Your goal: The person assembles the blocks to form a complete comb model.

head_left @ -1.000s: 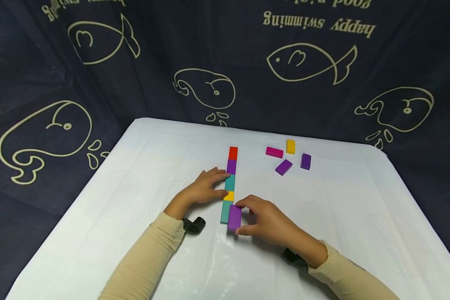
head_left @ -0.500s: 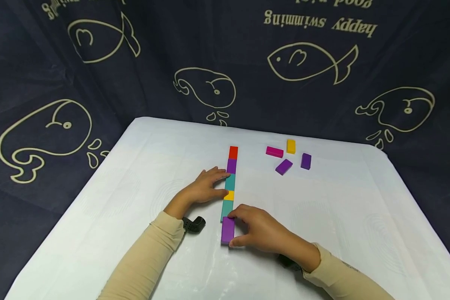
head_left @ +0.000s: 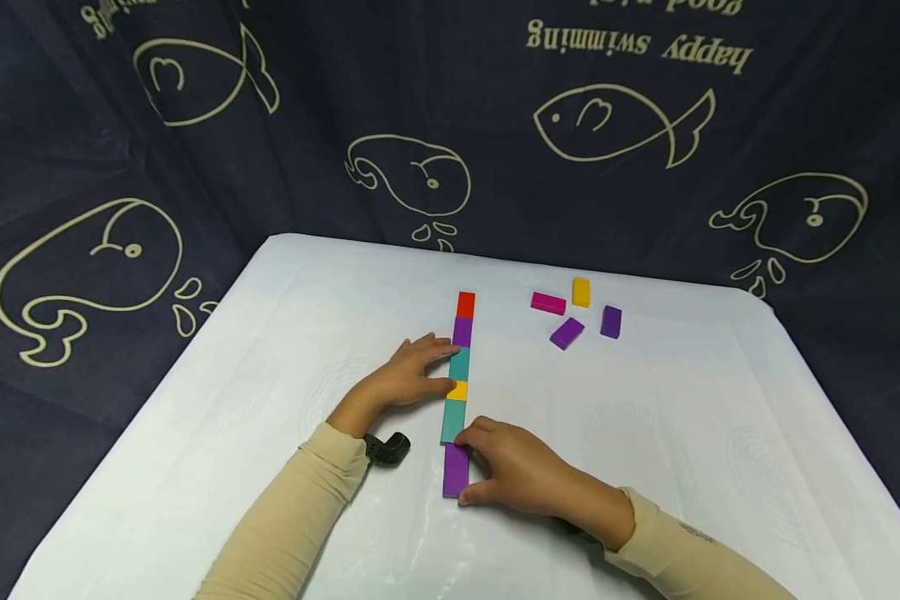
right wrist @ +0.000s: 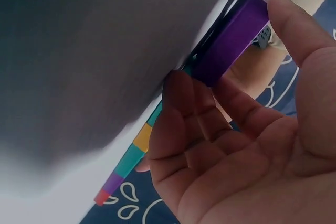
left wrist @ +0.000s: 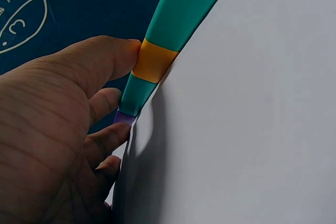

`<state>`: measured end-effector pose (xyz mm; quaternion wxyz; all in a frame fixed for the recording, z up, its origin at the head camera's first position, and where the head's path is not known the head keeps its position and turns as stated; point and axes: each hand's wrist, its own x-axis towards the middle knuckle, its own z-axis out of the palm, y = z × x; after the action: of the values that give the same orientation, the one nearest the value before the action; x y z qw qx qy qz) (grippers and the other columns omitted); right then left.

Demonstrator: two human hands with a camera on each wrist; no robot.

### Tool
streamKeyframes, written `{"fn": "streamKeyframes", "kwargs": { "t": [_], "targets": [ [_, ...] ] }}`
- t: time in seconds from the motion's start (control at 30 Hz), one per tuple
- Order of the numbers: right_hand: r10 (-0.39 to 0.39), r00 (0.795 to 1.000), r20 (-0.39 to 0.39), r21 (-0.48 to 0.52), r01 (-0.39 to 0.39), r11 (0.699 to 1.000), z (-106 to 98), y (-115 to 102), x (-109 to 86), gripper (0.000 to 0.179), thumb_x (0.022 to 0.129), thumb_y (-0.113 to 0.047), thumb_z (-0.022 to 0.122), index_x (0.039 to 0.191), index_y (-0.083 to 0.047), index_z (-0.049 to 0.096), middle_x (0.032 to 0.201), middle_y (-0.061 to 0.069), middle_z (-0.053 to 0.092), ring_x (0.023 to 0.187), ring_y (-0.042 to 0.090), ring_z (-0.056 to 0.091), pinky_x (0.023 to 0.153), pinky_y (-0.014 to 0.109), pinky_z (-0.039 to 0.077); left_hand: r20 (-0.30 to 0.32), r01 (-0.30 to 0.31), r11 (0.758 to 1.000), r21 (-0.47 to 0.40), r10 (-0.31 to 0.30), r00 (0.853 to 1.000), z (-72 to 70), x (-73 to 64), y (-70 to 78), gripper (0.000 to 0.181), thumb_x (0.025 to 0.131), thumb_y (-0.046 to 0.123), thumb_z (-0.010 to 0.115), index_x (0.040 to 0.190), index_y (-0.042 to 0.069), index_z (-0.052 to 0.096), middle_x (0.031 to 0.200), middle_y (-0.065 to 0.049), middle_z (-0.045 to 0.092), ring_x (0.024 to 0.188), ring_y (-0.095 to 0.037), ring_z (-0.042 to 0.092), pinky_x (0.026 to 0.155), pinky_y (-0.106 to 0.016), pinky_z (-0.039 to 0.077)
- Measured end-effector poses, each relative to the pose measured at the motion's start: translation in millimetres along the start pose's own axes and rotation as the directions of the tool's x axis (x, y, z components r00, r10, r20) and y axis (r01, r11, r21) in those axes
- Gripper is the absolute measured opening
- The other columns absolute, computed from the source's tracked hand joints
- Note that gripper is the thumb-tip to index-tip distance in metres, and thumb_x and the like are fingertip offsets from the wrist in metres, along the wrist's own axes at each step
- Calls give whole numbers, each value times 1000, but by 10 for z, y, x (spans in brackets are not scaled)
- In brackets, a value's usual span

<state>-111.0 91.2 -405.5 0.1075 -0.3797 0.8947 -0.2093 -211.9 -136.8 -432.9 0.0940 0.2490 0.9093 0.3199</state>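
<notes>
A straight row of rectangular blocks runs toward the viewer on the white table: red [head_left: 466,305], purple [head_left: 462,332], teal [head_left: 460,363], yellow [head_left: 457,391], then another teal block [head_left: 453,421]. At its near end, my right hand [head_left: 521,467] holds a purple block [head_left: 456,471] between thumb and fingers, as the right wrist view shows on the block's side [right wrist: 228,40]. This block lies end to end with the near teal one. My left hand [head_left: 408,373] rests along the row's left side, its thumb against the yellow block [left wrist: 155,61] and its fingers loosely extended.
Apart from the row, at the back right, lie a pink block [head_left: 548,303], a yellow block [head_left: 581,292] and two purple blocks, one angled [head_left: 567,333] and one farther right [head_left: 611,322]. A dark cloth [head_left: 495,208] with fish and whale drawings hangs behind the table [head_left: 645,400].
My right hand has brought the purple block from beside the near teal block toward the viewer and down, in line with the row's near end. The left hand has stayed in place.
</notes>
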Motion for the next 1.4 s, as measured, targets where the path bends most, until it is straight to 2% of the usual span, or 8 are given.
{"fn": "streamKeyframes", "kwargs": {
  "t": [0.3, 0.43, 0.6, 0.97, 1.23, 1.4],
  "targets": [
    [-40, 999, -8, -99, 39, 994, 39, -4, -2, 64, 74, -50, 84, 121, -13, 63, 102, -8, 59, 85, 6, 51, 77, 26, 49, 1, -2, 1000, 1, 2, 1000, -6, -9, -3, 61, 93, 30, 67, 148, 14, 48, 156, -11, 38, 149, -30, 18, 120, -53, 2],
    [-33, 999, -8, -94, 32, 995, 45, -4, -12, 61, 75, -49, 84, 122, -14, 63, 102, -7, 56, 83, 6, 50, 75, 23, 47, 3, -3, 1000, 2, 3, 1000, -11, -13, 5, 61, 93, 31, 67, 148, 14, 47, 156, -10, 38, 149, -30, 18, 120, -53, 2],
    [-63, 998, -17, -87, 61, 994, 56, -6, -8, 54, 77, -43, 84, 118, -14, 64, 99, -8, 55, 79, 5, 49, 71, 22, 46, 4, -3, 1000, -1, 3, 1000, -11, -7, 8, 61, 93, 31, 67, 148, 14, 48, 156, -11, 38, 149, -30, 18, 120, -53, 1],
    [-102, 995, -20, -101, 99, 990, 71, -7, 18, 50, 80, -42, 82, 118, -14, 65, 102, -8, 57, 82, 5, 49, 75, 22, 47, 10, 6, 1000, -6, -5, 1000, -20, -12, 28, 61, 93, 31, 66, 149, 14, 47, 157, -10, 37, 150, -30, 17, 120, -52, 0],
    [-78, 996, -34, -100, 74, 992, 62, -19, 24, 50, 78, -41, 84, 117, -15, 66, 101, -7, 58, 82, 5, 49, 73, 24, 47, 12, 8, 1000, -11, -8, 1000, -33, -24, 45, 61, 94, 31, 66, 149, 14, 47, 157, -10, 37, 150, -30, 17, 120, -52, 0],
    [-75, 997, -13, -92, 73, 993, 32, -27, 20, 51, 79, -42, 83, 119, -15, 66, 102, -7, 59, 84, 5, 50, 75, 24, 48, 11, 6, 1000, -8, -6, 1000, -30, -19, 39, 61, 94, 31, 66, 149, 14, 47, 157, -10, 37, 150, -29, 16, 120, -52, 0]
  ]
}}
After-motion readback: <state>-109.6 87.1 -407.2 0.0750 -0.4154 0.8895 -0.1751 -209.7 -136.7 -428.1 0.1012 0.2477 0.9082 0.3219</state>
